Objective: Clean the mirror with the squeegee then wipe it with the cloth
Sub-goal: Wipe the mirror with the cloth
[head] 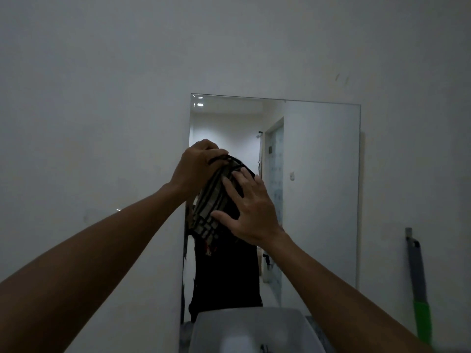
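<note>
Before the mirror (318, 174), both hands hold the checked cloth (209, 207): left hand (196, 166) pinching its top, right hand (252, 212) spread flat against it. Wiping seems underway; the squeegee (419, 289) hangs right. Next, sweep across.

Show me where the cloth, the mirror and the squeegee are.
cloth (207, 208): head view, on its plaid middle.
mirror (321, 174): head view, on bare glass at right.
squeegee (418, 273): head view, on its grey part above the green.

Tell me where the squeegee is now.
The grey squeegee with the green handle hangs on the white wall at the far right, beside the frameless mirror; no hand holds it.
</note>
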